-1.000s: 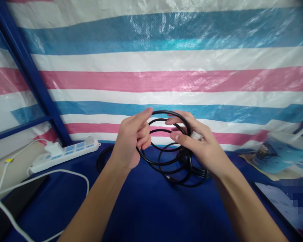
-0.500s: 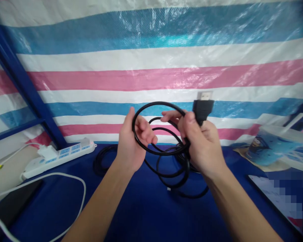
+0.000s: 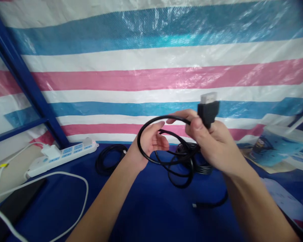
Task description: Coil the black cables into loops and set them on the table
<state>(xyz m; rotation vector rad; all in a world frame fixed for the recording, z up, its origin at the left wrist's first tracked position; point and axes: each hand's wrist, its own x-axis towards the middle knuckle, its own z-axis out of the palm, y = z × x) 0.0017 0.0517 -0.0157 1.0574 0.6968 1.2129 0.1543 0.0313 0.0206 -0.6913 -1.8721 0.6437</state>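
Note:
My right hand (image 3: 213,144) is closed around a black HDMI cable (image 3: 155,118), its thumb pressing the strands. The cable's plug (image 3: 208,109), black with a metal tip, sticks up above that hand, slightly blurred. From the grip a large loop swings leftward, and looser turns hang below. My left hand (image 3: 148,143) reaches through the loop, thumb raised and apart from the half-curled fingers; the loop passes in front of its wrist. Low on the right, the other end (image 3: 207,205) of a black cable shows a small pale tip.
On the blue table lie a coiled black cable (image 3: 108,159) at left and another coil (image 3: 203,167) behind my hands. A white power strip (image 3: 73,153), white cord (image 3: 86,191) and dark flat device (image 3: 17,205) occupy the left. At right stands a blue cup (image 3: 275,148) with a straw.
My left hand has moved right and slightly down, further into the loop. My right hand and the plug have shifted a little right and down. The cable's loose end has swung right.

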